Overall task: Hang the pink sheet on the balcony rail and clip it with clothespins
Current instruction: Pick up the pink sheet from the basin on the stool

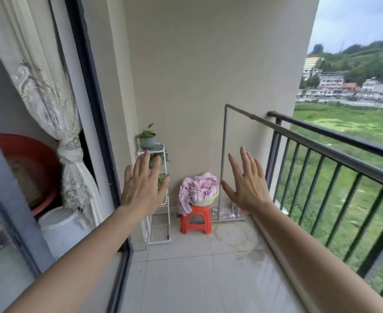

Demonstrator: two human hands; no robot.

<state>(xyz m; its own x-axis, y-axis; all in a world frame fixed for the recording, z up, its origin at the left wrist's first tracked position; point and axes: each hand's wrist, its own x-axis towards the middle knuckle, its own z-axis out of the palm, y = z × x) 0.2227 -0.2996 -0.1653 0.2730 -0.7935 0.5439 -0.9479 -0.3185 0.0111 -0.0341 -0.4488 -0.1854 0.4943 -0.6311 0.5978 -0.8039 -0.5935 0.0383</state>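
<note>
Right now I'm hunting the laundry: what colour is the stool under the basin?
Orange-red stool, head view.

Beige wall [197, 64], grey tiled floor [192, 281], white plant shelf [159, 233], daylight.

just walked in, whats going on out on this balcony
A person stands on the balcony with both arms stretched forward, the left hand and the right hand open and holding nothing. The pink sheet lies bunched in a pale basin on a red stool by the far wall, and neither hand touches it. The sheet is not yet on the balcony rail to the right, and no clothespins are in view.
</note>
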